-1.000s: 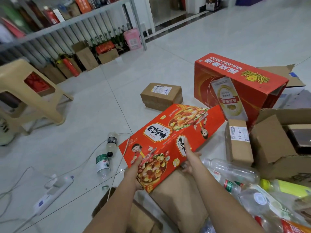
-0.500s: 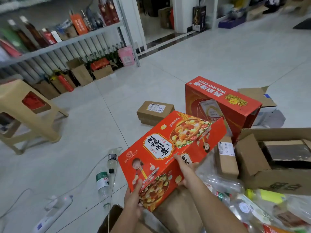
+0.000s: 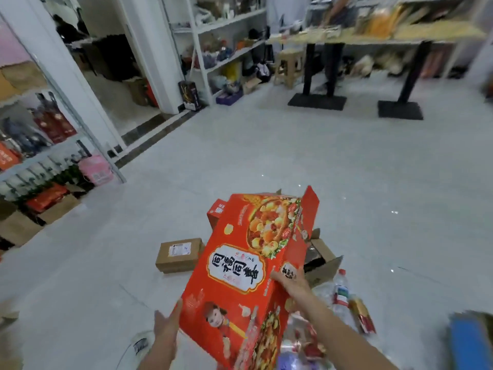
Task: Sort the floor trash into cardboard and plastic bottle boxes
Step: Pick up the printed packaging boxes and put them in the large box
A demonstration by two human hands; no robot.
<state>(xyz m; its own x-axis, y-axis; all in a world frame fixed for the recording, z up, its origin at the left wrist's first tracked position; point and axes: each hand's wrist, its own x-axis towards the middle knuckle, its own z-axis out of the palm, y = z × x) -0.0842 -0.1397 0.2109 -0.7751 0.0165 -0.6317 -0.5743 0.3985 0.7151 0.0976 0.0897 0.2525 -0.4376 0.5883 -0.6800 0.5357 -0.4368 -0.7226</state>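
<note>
Head view: red carton (image 3: 248, 279) lifted, cardboard sort step.
I read right hand (image 3: 292, 283) clamped on its side, left hand (image 3: 166, 325) flat-open at the lower edge; next: locate cardboard box, not visible.

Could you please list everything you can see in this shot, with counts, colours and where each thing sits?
Printed carton: one, red, held up at centre.
Sealed parcel box: one, brown, on the floor left of the carton.
Open cardboard box: one, brown, behind the carton on the right.
Plastic bottles: several, clear, lower right; blurred.
Pail: one, pink, by the left shelving.
Stool: one, beige, far back.
Left hand: against the carton's lower left edge.
Right hand: gripping its right side.
</note>
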